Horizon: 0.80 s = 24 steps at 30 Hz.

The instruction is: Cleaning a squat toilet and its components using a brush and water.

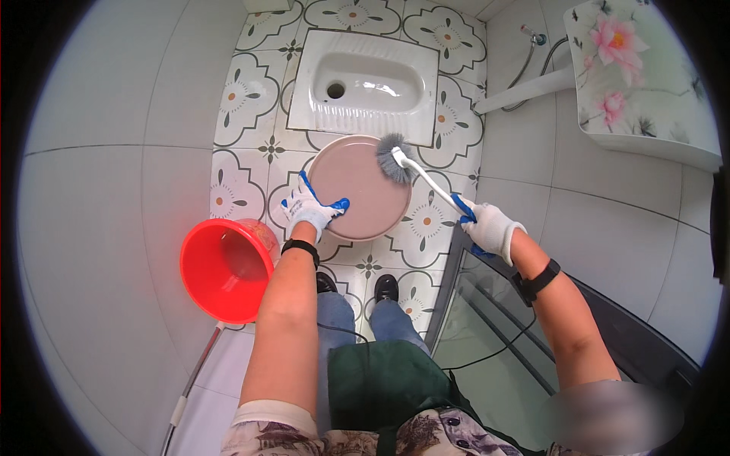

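My left hand [313, 204], in a white work glove with blue-coated fingers, grips the left rim of a round pinkish-brown basin or lid [360, 194]; I cannot tell which way up it is. My right hand [482, 225], in a matching glove, is closed on the white handle of a toilet brush [436, 189]. The brush's round grey bristle head lies against the upper right edge of the round piece. Just beyond is a white ceramic squat toilet [362, 118] set in the patterned floor.
A red plastic bucket [197, 268] stands at the left, near a metal pole [197, 373]. At the upper right, a flower-printed cistern [639, 74] hangs on the tiled wall with a white pipe [524, 90] and hose. A dark-framed glass door [445, 308] is at the lower right.
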Available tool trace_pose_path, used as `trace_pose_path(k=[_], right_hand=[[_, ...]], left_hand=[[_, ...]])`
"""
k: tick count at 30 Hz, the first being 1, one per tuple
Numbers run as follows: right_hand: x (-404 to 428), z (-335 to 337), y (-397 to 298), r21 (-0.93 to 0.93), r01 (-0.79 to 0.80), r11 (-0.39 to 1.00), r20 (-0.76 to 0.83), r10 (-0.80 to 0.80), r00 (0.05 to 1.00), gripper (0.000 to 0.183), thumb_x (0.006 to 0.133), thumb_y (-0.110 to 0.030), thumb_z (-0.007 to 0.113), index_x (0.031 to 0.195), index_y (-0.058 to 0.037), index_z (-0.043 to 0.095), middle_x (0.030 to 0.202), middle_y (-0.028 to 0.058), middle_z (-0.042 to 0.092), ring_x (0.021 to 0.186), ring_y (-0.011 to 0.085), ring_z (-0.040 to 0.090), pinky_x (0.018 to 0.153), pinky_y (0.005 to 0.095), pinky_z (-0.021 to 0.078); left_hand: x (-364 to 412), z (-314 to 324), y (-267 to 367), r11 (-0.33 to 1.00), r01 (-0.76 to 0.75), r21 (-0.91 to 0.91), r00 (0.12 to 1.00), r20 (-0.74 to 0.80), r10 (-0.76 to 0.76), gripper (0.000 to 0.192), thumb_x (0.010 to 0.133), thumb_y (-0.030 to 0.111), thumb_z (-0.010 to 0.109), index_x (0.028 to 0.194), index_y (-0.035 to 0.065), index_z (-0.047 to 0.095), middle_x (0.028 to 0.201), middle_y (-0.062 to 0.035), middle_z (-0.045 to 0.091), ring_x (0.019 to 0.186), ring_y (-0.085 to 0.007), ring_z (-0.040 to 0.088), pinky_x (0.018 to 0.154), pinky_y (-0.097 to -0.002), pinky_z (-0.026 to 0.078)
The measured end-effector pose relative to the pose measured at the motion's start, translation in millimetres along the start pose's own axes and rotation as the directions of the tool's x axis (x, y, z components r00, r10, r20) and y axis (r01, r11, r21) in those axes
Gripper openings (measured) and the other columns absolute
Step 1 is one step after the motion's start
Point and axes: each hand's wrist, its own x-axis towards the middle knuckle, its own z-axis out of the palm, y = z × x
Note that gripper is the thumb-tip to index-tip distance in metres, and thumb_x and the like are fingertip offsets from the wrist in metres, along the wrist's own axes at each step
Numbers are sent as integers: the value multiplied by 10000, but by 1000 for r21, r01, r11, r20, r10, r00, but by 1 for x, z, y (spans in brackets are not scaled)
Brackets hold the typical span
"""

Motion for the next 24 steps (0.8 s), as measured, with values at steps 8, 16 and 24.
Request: trace_pose_path(k=[8,16,24], right_hand=[[87,-40,-78,179,-56,982,276,5,961,265,871,-117,402,1107,-90,518,705,162,626,563,272,640,481,399,508],[1,-13,15,201,-159,967,204,117,972,340,829,-146,505,1166,-101,520,757,207,618,719,348,620,669,396,505],[46,-7,-51,521,-104,847,116,51,992,292,863,-120,437,1151,-98,479,641,172,579,489,276,583,436,386,470]], left_hand=[[3,4,6,1000,-21,-22,997,73,22,1259,518,610,760,1450,113,75,1420,-166,315,1316,-322,294,1092,-465,162],[-1,-3,-5,1000,-4,-21,997,82,6,1279,513,608,763,1451,99,59,1429,-152,311,1320,-311,293,1099,-452,155],[0,7,5,996,-48,-72,999,7,49,1275,484,582,794,1443,88,115,1379,-193,371,1285,-302,355,1079,-417,209]])
